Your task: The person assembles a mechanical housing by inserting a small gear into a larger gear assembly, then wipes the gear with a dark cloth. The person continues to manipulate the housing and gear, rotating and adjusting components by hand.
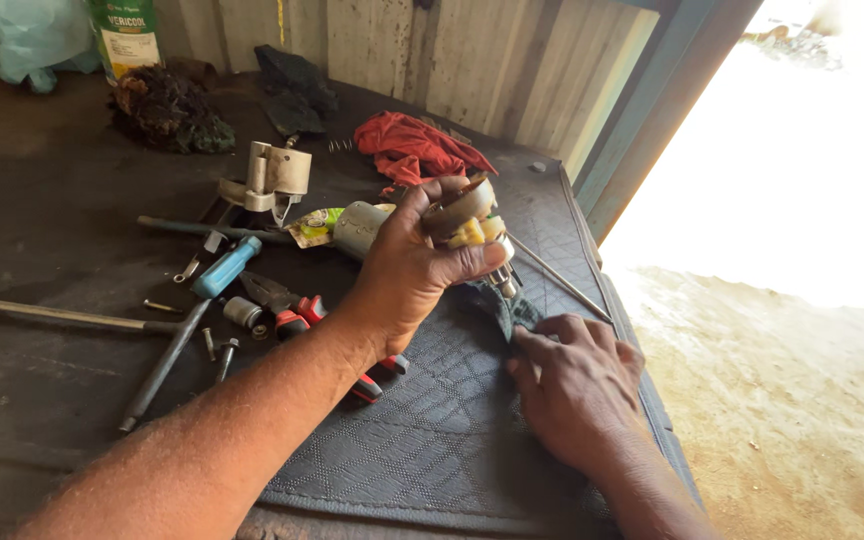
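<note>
My left hand (407, 265) is raised over the bench and closed around a small round motor part (464, 215) with a metal rim, yellow windings and a short shaft pointing down. My right hand (577, 380) lies on the quilted grey mat (432, 440), fingers pinching a dark rag (497, 305) just under the held part. A grey metal cylinder (357, 225) lies behind my left hand.
Red-handled pliers (297, 315), a blue-handled screwdriver (224, 268), bolts, long metal rods (52, 315) and a cream metal bracket (272, 178) lie at left. A red cloth (417, 148) is at the back, a thin rod (557, 278) to the right. The bench edge drops to sandy ground on the right.
</note>
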A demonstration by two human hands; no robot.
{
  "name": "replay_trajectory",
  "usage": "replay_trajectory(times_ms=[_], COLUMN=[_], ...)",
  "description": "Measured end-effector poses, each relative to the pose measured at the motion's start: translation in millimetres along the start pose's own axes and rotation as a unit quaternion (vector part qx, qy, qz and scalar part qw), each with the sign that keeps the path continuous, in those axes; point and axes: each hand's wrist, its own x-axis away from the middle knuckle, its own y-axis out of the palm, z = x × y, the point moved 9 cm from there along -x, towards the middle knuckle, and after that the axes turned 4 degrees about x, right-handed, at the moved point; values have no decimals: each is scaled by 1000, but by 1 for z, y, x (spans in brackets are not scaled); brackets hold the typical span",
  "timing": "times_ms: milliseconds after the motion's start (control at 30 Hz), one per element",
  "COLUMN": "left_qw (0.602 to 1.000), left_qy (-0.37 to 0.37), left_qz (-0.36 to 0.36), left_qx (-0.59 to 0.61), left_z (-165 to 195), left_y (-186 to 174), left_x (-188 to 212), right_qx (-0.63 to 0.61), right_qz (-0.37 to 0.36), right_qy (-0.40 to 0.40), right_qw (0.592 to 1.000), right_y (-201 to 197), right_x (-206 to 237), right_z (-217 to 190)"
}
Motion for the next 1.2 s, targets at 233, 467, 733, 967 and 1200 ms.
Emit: replay_trajectory(times_ms=[233,467,733,967,1200], left_qw=[907,828,797,674,620], left_qy=[168,152,266,296,-48], left_qz=[-119,-108,-117,211,286], left_qx=[-367,-529,-529,-643,-729], left_z=[38,38,59,146,111], left_y=[24,39,38,-80,-181], left_x=[13,18,26,-10,-30], right_qx=[-436,-444,-658,-826,-831], right_qz=[35,-73,32,59,66], right_qy=[26,7,57,181,221], right_qw=[899,893,750,531,506], right_y=[-16,-50,-29,13,35], right_x=[-19,-56,-62,-83,-87], right_z=[34,-19,-22,40,67])
